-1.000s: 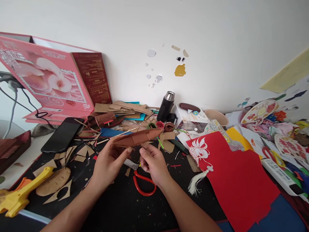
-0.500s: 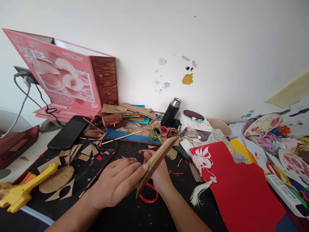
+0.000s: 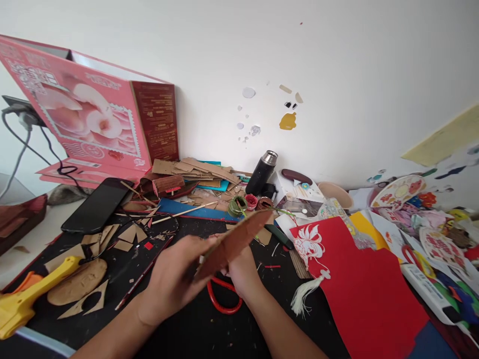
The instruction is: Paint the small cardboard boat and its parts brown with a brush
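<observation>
My left hand (image 3: 172,276) is closed on the near-left edge of a long, pointed piece of cardboard (image 3: 234,244), leaf-like in outline. The piece is tilted, with its brown, painted-looking face turned towards me. Behind and below it is my right hand (image 3: 241,271), close against the cardboard; its fingers are mostly hidden, so their grip does not show. Under the hands, a red loop handle (image 3: 226,310), like that of scissors, lies on the black table surface (image 3: 194,331). Just beyond the cardboard's far tip stand small open paint jars, one of them green (image 3: 236,206).
At left lie a phone (image 3: 98,204), a yellow glue gun (image 3: 41,289), a cardboard oval (image 3: 78,281) and scraps. A black flask (image 3: 262,172) stands near the wall. Red paper (image 3: 362,289) covers the right side; a pink box (image 3: 93,109) rises back left.
The cardboard piece has been turned, so its broad brown face shows instead of its narrow green-edged side. My left fingers have shifted behind it. The whole view has moved slightly to the right.
</observation>
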The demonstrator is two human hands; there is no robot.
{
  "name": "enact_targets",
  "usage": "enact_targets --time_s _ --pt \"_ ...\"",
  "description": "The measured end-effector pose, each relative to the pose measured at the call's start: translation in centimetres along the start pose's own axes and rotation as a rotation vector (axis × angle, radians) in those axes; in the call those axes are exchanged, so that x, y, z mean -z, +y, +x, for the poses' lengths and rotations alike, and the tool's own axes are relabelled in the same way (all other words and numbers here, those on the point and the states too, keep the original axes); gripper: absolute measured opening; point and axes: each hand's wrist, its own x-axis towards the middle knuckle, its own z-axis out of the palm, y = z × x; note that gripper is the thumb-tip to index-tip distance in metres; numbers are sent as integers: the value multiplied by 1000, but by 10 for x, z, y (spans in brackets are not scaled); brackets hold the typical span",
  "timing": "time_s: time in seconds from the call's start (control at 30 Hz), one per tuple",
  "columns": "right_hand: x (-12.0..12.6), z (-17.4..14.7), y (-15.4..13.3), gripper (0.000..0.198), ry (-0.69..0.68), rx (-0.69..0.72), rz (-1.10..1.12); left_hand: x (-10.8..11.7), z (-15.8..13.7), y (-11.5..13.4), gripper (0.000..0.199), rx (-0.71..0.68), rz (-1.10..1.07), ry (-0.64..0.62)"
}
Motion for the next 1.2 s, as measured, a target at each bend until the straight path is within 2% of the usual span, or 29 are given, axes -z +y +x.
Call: enact_targets --time_s 0.1,0.17,0.2,0.3,0.43,0.53,0.67,0.83,1.03,1.13,1.2 --pt "-3 -5 -7 56 -111 -8 144 -1 5 -5 34 516 -152 220" --pt "-5 -10 -13 59 -155 17 176 -2 14 -12 30 788 -335 316" --pt "-5 -12 -16 60 -174 22 180 -2 18 -16 23 870 -431 325" --pt "-2 -22 -19 63 -204 53 162 -3 30 -28 29 1012 -755 451" --pt "21 -34 -11 65 -149 61 92 -3 33 -38 28 1188 -933 523" --pt "52 -38 -5 65 -28 41 58 -3 32 -40 25 1274 -967 536" --pt "98 -35 -11 64 240 6 136 -4 32 -41 20 1322 -978 517" --pt "135 -17 -30 65 455 101 166 -4 36 -39 14 1364 -939 518" --pt "146 18 -39 70 454 243 -4 -4 38 -37 13 1371 -951 497" --pt "145 38 -41 60 439 292 -244 -5 38 -38 16 1386 -932 492" --pt "144 49 -43 50 429 312 -322 -5 38 -38 18 1391 -925 485"
